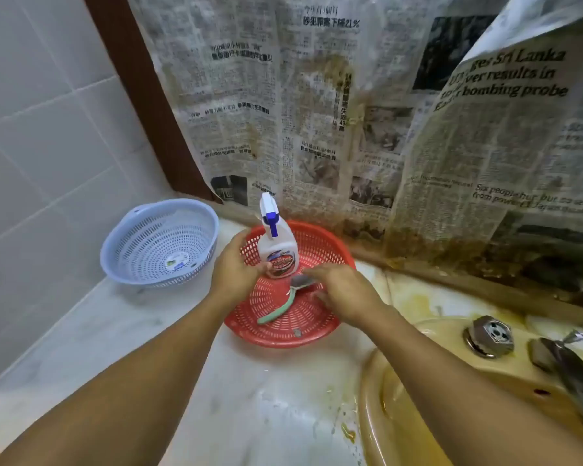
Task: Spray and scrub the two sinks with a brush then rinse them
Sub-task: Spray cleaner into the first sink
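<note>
Brush (278,312) lies in your red basket (297,334), its green handle pointing toward you and its grey bristle head at the far end, up by your right hand (345,292).

Agreed. That right hand arches over the bristle head with its fingers curved downward. The spot where they meet the brush is blurred, so I cannot tell whether you have hold of it or are only touching it.

Your left hand (234,269) is plainer. It grips the spray bottle (278,253) low down, with your thumb across the front label and your fingers curling round its left side.

Yes, and the bottle stands upright in the same red basket, toward its far side. It has a white body and a blue trigger.

What about the sink (377,418)?

One shows, at your lower right. It is beige, with yellow stains on the bowl and rim, and your right forearm crosses above it. A metal tap (576,375) sits at its back edge, with a hexagonal metal knob (490,336) just to the left of the tap.

Your red basket rests on the pale marble counter (115,331), just beside the sink's left rim.

A blue basket (132,240) sits further left on that counter, near the tiled wall (48,112) and apart from the red one. Stained newspaper (317,112) covers the wall behind both baskets.
</note>
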`<state>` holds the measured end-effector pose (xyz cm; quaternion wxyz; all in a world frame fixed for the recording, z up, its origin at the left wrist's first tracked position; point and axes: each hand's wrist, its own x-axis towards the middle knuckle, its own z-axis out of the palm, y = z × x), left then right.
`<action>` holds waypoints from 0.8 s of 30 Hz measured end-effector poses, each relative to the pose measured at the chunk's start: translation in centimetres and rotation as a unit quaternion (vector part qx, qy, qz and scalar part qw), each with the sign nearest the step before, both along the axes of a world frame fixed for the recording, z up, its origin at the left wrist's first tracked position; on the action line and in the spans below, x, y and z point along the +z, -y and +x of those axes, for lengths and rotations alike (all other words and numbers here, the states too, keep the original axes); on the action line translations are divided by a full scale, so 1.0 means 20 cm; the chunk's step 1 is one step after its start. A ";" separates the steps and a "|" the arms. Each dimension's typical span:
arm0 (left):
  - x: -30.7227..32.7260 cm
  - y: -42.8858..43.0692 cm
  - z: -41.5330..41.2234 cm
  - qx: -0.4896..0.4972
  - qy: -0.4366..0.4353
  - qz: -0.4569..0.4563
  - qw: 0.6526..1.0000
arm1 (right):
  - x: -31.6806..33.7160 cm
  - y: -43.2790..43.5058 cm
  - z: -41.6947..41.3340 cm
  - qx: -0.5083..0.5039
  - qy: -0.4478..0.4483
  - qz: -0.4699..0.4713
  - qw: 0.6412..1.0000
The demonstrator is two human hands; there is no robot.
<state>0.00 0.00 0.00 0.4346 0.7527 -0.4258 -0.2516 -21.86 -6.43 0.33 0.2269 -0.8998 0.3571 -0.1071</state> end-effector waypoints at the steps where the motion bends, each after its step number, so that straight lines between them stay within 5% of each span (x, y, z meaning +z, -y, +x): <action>1: -0.02 0.03 0.02 0.001 -0.005 -0.004 1.000 | -0.02 0.05 0.04 0.001 -0.018 0.004 1.000; 8: -0.09 0.14 0.09 -0.021 -0.017 0.015 1.000 | -0.15 0.22 0.23 -0.014 -0.148 0.014 0.989; 24: -0.08 0.08 -0.02 0.026 -0.050 0.001 0.998 | -0.15 0.17 0.11 -0.035 -0.083 -0.118 0.989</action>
